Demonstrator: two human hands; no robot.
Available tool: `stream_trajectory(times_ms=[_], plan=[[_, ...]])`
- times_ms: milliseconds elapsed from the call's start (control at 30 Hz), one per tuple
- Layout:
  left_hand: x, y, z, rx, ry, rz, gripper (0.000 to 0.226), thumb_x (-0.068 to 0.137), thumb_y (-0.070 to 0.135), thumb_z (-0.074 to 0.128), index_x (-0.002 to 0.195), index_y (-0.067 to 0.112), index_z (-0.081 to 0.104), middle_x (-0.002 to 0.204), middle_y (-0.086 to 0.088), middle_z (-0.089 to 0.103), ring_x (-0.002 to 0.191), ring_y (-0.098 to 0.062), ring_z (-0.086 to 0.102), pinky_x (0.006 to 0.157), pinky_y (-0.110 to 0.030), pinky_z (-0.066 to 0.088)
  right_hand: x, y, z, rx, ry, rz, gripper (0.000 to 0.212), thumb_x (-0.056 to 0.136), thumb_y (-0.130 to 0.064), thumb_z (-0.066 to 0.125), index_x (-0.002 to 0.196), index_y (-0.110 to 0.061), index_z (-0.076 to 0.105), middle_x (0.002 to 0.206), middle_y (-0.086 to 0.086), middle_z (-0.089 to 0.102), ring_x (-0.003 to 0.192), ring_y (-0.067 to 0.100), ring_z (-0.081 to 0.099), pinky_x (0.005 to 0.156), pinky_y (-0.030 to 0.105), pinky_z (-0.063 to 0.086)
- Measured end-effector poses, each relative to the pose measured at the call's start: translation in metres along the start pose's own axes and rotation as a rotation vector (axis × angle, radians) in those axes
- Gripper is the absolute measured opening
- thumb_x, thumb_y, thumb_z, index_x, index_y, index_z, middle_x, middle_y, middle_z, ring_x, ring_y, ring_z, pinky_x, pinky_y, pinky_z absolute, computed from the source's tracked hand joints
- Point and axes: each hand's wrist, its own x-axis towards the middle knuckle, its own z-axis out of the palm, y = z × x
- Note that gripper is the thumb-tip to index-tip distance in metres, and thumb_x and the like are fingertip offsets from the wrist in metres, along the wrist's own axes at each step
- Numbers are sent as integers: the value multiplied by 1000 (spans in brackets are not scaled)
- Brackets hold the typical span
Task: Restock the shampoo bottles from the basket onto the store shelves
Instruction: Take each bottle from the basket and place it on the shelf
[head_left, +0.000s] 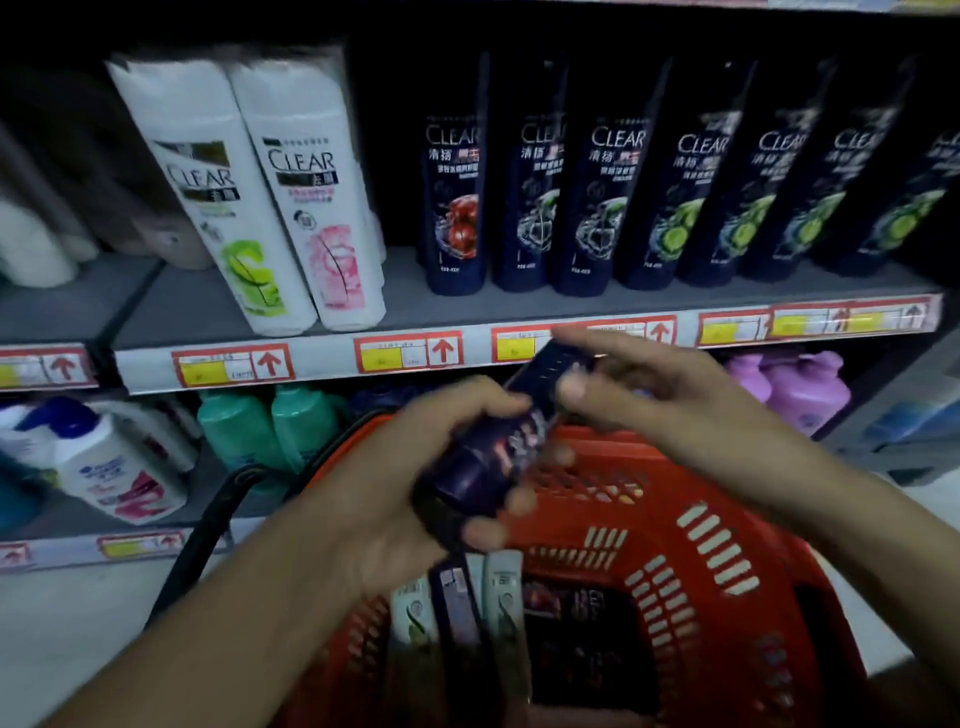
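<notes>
Above the red basket (701, 561), left hand (415, 478) grips a dark Clear shampoo bottle (498, 441); right hand (639, 384), fingers apparently spread, steadies its top for shelving.

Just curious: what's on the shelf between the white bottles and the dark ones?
Nothing: the head view shows bare grey shelf between the white bottles and the dark bottles.

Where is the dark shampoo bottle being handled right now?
Centre of the head view: the dark bottle is gripped by the left hand above the red basket, right hand at its top.
</notes>
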Motion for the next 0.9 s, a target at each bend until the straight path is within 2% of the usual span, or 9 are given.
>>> stream_trajectory(times_ms=[100,267,333,367,433,500,567,767,900], plan=[[-13,18,-34,-311,-3,-49,64,78,27,59,134,-4,56,112,-24,50,48,-26,57,31,-17,36,1,5,-4,-294,-135,-174,63,69,-49,80,129,-43,61,142,-26,46,128,-9,49,105,28,49],[-19,16,-34,-284,117,6,41,83,33,56,98,2,78,82,-27,71,49,-35,65,35,-25,49,12,21,5,-620,-166,-212,76,78,-47,81,144,-47,45,113,-25,56,102,-12,53,85,8,41],[-12,15,-28,-277,184,55,45,88,38,52,92,4,81,67,-24,71,48,-30,67,48,-25,51,12,29,12,-656,-195,-130,61,76,-55,80,133,-43,60,102,-17,55,89,-3,55,80,18,43],[-10,10,-26,-250,237,147,46,93,36,50,105,2,78,52,-21,66,41,-21,65,48,-22,48,12,32,14,-593,-193,-76,54,74,-56,81,124,-42,66,100,-14,58,87,0,58,81,24,47],[-7,0,-23,-153,350,306,47,102,27,44,124,-11,62,28,-8,50,23,-7,50,35,-15,40,13,36,15,-404,-220,5,45,70,-51,86,111,-37,72,98,-9,70,89,7,67,86,38,54],[0,-6,-17,-205,298,270,64,97,49,46,97,-7,76,43,-18,62,34,-16,62,40,-19,46,15,38,12,-263,-212,38,37,72,-39,88,106,-29,75,97,-4,75,93,14,70,95,42,54],[1,-9,-14,-214,253,133,77,70,75,53,99,7,77,81,-26,75,61,-29,72,54,-31,51,16,32,8,-138,-161,86,31,74,-32,89,103,-29,78,94,-3,77,88,14,72,87,34,57],[9,-17,-6,156,418,404,53,81,23,77,129,38,63,107,6,77,92,-17,74,71,-33,55,5,11,19,365,-3,227,30,82,-33,75,100,-9,81,93,22,77,51,28,65,55,31,59],[14,-20,1,43,470,467,53,79,2,80,123,28,67,101,-1,79,83,-23,74,66,-37,58,-3,18,26,433,-3,105,25,82,-22,75,105,-13,81,95,17,79,74,26,74,59,28,61]])
